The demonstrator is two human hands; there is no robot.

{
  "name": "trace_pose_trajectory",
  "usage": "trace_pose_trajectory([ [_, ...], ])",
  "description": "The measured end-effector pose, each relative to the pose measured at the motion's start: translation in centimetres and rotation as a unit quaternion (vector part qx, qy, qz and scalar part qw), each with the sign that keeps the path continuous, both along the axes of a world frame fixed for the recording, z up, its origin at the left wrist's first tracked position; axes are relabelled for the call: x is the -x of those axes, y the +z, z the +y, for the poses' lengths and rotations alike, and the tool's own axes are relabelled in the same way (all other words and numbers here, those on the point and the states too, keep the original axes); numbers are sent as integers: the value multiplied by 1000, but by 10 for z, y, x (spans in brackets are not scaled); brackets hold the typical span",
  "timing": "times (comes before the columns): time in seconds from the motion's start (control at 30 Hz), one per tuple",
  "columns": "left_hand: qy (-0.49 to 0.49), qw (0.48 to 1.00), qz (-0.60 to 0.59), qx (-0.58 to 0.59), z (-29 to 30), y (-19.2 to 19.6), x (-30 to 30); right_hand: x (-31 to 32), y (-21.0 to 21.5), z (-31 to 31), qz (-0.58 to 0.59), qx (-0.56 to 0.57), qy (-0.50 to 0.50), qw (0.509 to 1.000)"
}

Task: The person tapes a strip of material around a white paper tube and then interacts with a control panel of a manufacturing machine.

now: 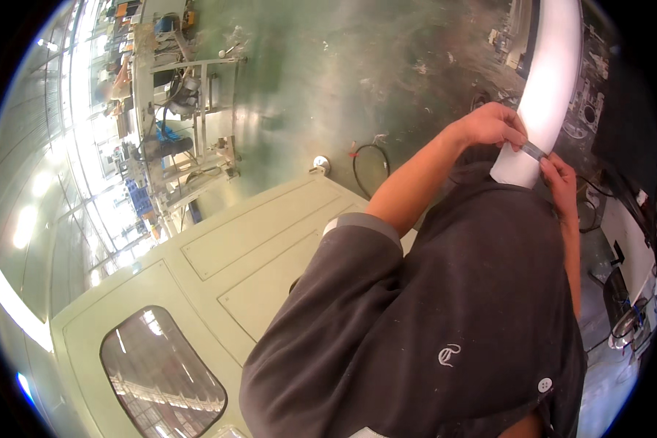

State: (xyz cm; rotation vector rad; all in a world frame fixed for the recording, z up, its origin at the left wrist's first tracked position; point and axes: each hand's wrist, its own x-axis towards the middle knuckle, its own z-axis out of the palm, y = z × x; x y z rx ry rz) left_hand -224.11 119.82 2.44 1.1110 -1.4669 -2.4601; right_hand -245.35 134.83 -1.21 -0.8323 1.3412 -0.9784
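Observation:
A long, smooth white piece (551, 80), like a wide tube or roll, runs down from the top right and ends in front of my body. Across it near that end lies a short grey strip (533, 150), perhaps tape. My left hand (493, 125) is closed, thumb and fingers pinching the strip's left end against the white surface. At the strip's other end, my right hand (558, 177) has its fingertips pressed together on it. Part of the right hand is hidden behind the white piece's edge, and I cannot tell whether the strip goes all round.
To my left stands a large pale green panel (270, 248) with a dark rounded window (160, 372). Beyond it is a metal frame bench (197, 95) with parts on it. A dark hose (372, 164) loops on the green floor (306, 73). Cables (628, 321) hang at the right.

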Motion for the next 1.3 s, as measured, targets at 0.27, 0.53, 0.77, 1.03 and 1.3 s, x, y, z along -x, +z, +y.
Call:
trace_pose_trajectory([
  [0.27,-4,1000,-10,1,-2,9,-3,-2,13,-4,2,-17,6,1000],
  [0.53,-29,997,-14,73,-1,-3,-4,-6,10,0,-9,1,-23,1000],
  [0.77,3,997,-42,71,5,18,-5,-12,24,-3,21,15,-6,1000],
  [1.03,174,854,-250,421,-13,86,-12,0,66,31,258,2,32,966],
  [1.3,95,894,-265,350,-4,67,20,35,50,108,222,-175,-120,952],
])
